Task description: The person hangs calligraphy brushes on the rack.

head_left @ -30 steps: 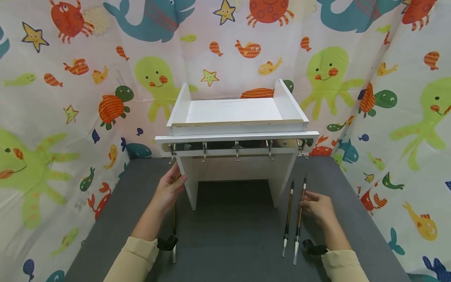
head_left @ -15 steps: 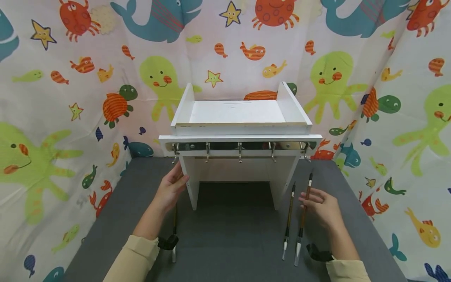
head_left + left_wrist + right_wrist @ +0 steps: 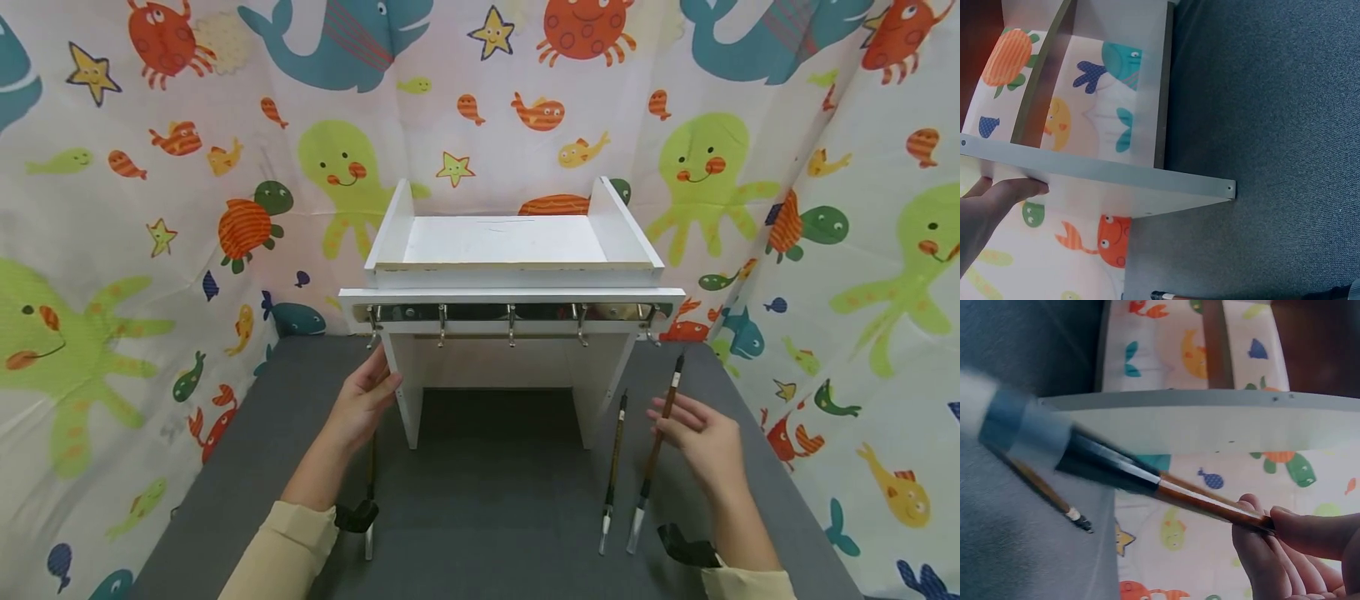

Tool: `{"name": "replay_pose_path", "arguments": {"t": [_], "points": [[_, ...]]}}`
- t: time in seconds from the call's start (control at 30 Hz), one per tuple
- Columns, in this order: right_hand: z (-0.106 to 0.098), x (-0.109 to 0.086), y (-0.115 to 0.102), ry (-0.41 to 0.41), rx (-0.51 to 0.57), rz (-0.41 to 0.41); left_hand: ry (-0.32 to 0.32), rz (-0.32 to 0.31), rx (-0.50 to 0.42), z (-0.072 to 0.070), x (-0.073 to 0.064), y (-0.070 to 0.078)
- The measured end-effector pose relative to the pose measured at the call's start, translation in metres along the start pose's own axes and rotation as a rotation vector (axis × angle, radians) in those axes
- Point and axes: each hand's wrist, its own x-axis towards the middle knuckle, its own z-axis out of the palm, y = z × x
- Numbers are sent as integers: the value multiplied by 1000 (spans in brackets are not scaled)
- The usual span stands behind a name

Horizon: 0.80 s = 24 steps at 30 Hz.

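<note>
My right hand [image 3: 701, 437] pinches a calligraphy brush [image 3: 660, 446] by its brown handle, thumb against fingers. The brush slants, its pale bristle end down towards me; in the right wrist view that end of the brush [image 3: 1110, 462] is blurred. A second brush [image 3: 613, 475] lies on the table left of it. A white shelf unit [image 3: 510, 279] with a row of metal hooks [image 3: 512, 325] stands ahead. At its left side panel [image 3: 401, 392], my left hand [image 3: 367, 400] touches the outer face, fingers fairly straight. The left wrist view shows the thumb [image 3: 1032, 186] against this panel.
A third brush [image 3: 371, 500] lies on the grey table [image 3: 495, 517], partly hidden by the left wrist and its black strap. A curtain [image 3: 465, 67] printed with sea animals hangs behind and on both sides. The shelf's legs and hooks stand between the hands.
My right hand has moved right and slightly back with the brush, whose upper end now leans farther right. The left hand stays at the panel. The head view shifted slightly at first.
</note>
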Motion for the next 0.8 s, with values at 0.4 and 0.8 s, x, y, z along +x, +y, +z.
{"name": "replay_pose_path", "arguments": {"t": [0.4,0.8], "points": [[-5,-18,-36,20,246,-95,-1,6,11,0,1,1],[-3,-38,-63,53,230,-158,-13,3,32,-2,0,-1]]}}
